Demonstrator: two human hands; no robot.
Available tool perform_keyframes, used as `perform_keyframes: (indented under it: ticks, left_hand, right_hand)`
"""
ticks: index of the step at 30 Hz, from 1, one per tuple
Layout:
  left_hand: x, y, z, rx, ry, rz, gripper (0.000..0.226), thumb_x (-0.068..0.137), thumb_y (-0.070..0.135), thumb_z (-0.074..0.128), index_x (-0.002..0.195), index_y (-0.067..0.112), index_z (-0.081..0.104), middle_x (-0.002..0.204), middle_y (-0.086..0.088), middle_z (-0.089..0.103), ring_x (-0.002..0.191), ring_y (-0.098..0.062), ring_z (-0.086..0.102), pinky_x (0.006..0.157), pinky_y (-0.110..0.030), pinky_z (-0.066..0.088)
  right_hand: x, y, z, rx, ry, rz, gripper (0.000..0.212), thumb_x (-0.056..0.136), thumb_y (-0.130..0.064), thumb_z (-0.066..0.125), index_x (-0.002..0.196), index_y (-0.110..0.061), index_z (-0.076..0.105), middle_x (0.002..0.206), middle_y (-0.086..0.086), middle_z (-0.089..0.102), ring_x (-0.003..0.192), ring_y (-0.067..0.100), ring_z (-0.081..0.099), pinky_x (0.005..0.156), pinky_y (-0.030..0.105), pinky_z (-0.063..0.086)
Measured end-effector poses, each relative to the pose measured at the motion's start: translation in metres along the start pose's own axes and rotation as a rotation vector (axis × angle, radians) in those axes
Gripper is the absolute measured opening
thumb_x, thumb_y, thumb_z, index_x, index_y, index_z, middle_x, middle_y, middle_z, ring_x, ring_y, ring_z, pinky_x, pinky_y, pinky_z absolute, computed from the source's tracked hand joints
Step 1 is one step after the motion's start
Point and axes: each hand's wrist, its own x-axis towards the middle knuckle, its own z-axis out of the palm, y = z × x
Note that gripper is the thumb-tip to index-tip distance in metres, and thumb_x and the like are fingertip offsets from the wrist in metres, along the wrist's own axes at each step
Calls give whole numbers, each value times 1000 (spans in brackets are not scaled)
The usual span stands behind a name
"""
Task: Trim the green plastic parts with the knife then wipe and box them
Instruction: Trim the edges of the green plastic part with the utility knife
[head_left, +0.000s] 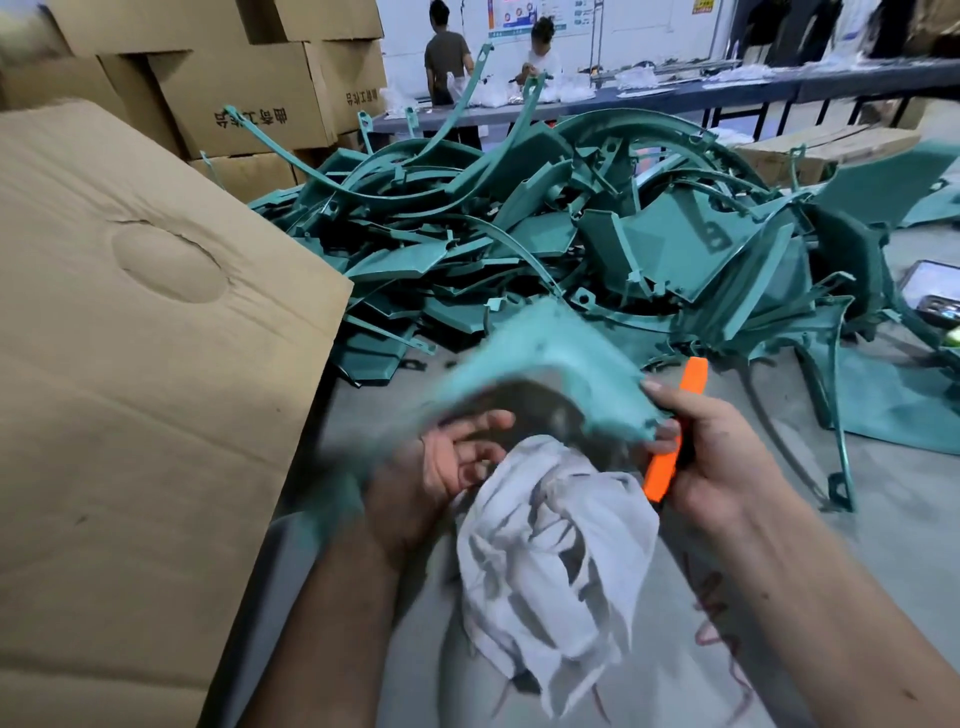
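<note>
A blurred green plastic part (545, 358) is held up over the grey table. My right hand (711, 457) pinches its right edge between thumb and fingers, and it also grips an orange knife (693, 376) that points up and away. My left hand (436, 467) is under the part's dark hollow side, palm towards me. Its fingers are curled on a crumpled white cloth (550, 561) that hangs down to the table. A big heap of green plastic parts (571, 234) lies just behind.
A large open cardboard box (130, 364) stands at my left, its flap close to my left arm. Stacked cartons (249, 98) fill the back left. Two people (447, 57) work at a far table. A dark tray (935, 291) sits at the right edge.
</note>
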Motion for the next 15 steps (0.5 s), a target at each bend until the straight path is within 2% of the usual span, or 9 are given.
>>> perform_keyframes:
  ticks: [1,3,5,7,9,11,12,13,15]
  left_hand:
    - [1,-1,-1,61,45,22,27,99,8,45,118,1,62,95,-21,69,61,-22,65,49,-24,53]
    - [2,-4,-2,211,79,100,33,95,-8,49,123,3,61,107,-19,71,74,-24,70,60,-25,57]
    - [3,-7,2,333,21,207,48,86,-5,63,132,9,59,124,-14,71,100,-24,71,84,-30,59]
    - [2,-13,12,333,-89,301,61,82,3,72,140,9,53,132,-12,67,120,-24,65,103,-35,52]
    - [0,-21,25,215,-203,348,57,85,8,75,137,1,51,126,-16,68,114,-28,66,101,-41,53]
    - [-2,-26,35,61,-276,331,43,92,9,72,129,-5,55,115,-24,68,89,-32,68,86,-47,55]
    - [-1,-27,37,54,-213,349,33,93,11,72,122,-3,63,110,-25,70,82,-33,69,82,-47,56]
    - [0,-27,35,114,-67,394,26,92,14,74,113,1,70,106,-23,73,82,-35,72,79,-46,58]
    - [4,-24,28,209,186,490,24,87,21,76,105,6,75,106,-21,76,93,-40,75,83,-53,59]
  right_hand:
    - [0,0,0,92,-3,-27,17,82,-7,63,94,-16,55,63,1,52,44,6,42,41,13,35]
    - [0,1,0,174,-16,-72,24,80,-6,64,93,-18,47,76,1,56,44,3,47,37,10,34]
    - [-1,5,2,152,-23,-114,25,79,-4,65,88,-19,47,78,0,53,46,4,52,38,10,35]
    - [-3,15,7,64,-35,-157,27,77,-2,68,85,-19,48,71,2,55,46,8,56,37,12,37]
    - [-5,28,11,-49,-90,-199,30,75,0,70,88,-16,48,67,6,59,49,14,62,37,16,40]
    - [-7,38,14,-234,-153,-245,33,79,5,72,98,-10,50,68,11,65,54,21,69,39,21,45]
    - [-8,41,15,-349,-178,-281,31,83,7,72,102,-7,51,70,13,68,56,23,71,41,23,47]
    - [-8,43,15,-451,-198,-316,28,86,5,74,103,-4,53,70,13,68,55,24,71,41,25,48]
    - [-7,43,13,-595,-214,-378,28,86,-14,79,99,-6,56,65,11,66,47,23,64,41,27,47]
